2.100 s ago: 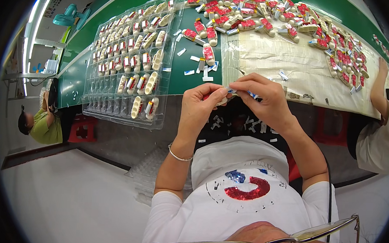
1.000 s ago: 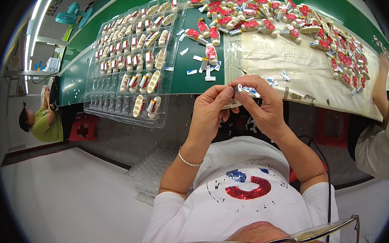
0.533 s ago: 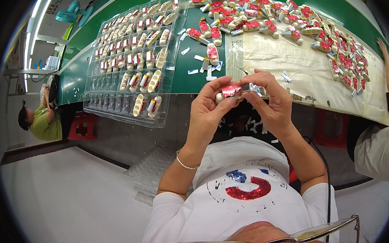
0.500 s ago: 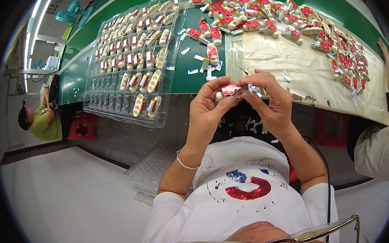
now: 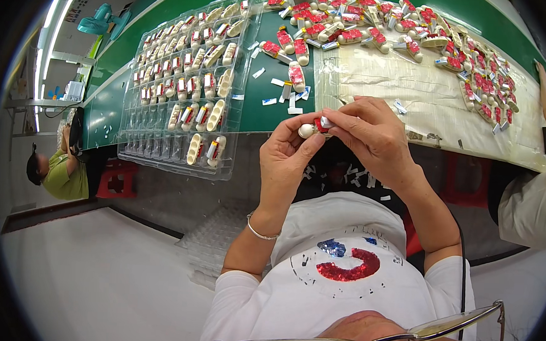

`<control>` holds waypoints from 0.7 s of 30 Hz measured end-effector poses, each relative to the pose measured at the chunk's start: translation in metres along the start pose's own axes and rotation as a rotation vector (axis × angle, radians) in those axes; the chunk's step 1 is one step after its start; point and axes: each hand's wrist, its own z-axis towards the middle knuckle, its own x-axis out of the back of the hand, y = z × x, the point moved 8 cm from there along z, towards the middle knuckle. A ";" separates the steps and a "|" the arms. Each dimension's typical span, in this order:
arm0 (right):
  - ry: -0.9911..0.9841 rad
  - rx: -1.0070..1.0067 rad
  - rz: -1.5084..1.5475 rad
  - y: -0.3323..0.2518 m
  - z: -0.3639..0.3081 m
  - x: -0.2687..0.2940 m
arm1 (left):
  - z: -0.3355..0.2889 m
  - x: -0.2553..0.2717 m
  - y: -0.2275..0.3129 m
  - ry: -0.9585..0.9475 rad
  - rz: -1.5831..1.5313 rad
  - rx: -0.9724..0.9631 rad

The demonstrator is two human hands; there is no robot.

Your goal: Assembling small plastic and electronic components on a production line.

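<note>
Just above the table's near edge, my left hand is closed around a cream plastic part with rounded ends and a red middle. Its thumb and fingers pinch the cream end. My right hand meets it from the other side, fingertips pressed together on a small white-and-silver piece lying against the red. Fingers cover the far end of the part. Close beyond my left hand, a similar cream-and-red part and several small white slips lie on the green table.
A clear compartment tray at the left holds rows of cream parts and overhangs the table edge. More red-and-cream parts are heaped far right on a pale taped sheet. People sit at both sides; a red stool stands left.
My right hand has shifted left, closer to my left hand, its fingers now closed on the white-and-silver piece. The held part has turned, showing its cream rounded end and less red.
</note>
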 end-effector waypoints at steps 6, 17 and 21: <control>-0.013 0.048 -0.055 -0.005 0.000 0.000 | 0.000 -0.002 0.007 -0.021 0.021 -0.019; -0.067 0.041 -0.182 -0.012 -0.002 -0.001 | -0.001 0.000 0.010 -0.085 0.084 -0.047; -0.102 -0.019 -0.213 -0.018 -0.002 -0.007 | 0.002 0.008 -0.008 -0.072 0.010 -0.008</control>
